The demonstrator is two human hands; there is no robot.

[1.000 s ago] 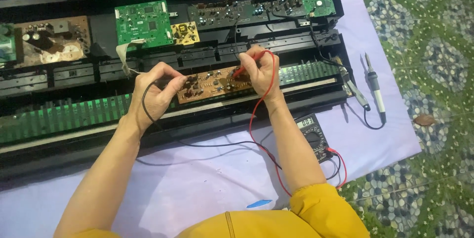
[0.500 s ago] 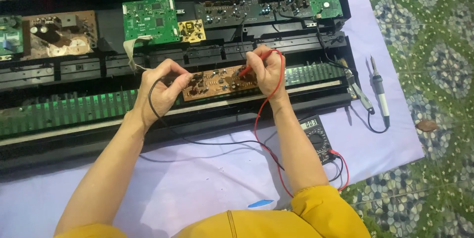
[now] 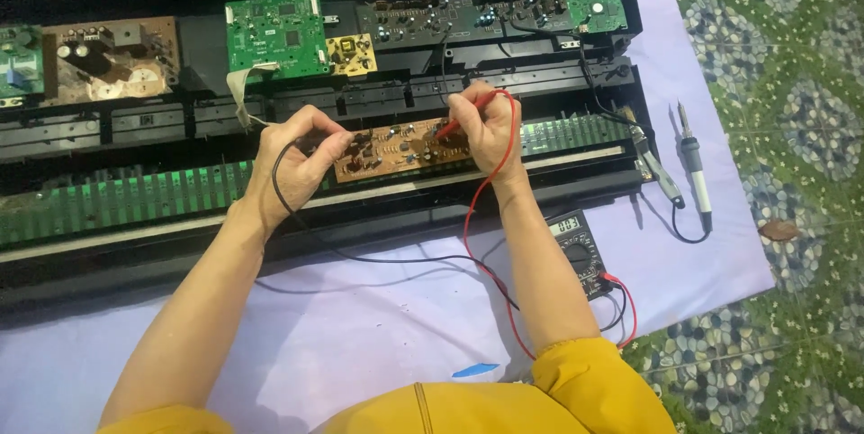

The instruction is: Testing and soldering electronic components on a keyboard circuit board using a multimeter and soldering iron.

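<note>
A black probe (image 3: pixel 337 142) is pinched in the left hand (image 3: pixel 297 160) at the left end of the brown circuit board (image 3: pixel 400 148), which lies on the opened keyboard chassis (image 3: pixel 135 196). A red probe (image 3: pixel 459 121) is gripped in the right hand (image 3: pixel 486 133) against the board's right part. Neighbouring solder points could be bridged should either tip slip, or a lead be snagged.

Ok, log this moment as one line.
left hand: holds black probe on brown circuit board | right hand: holds red probe on same board | multimeter: on cloth by right forearm
</note>
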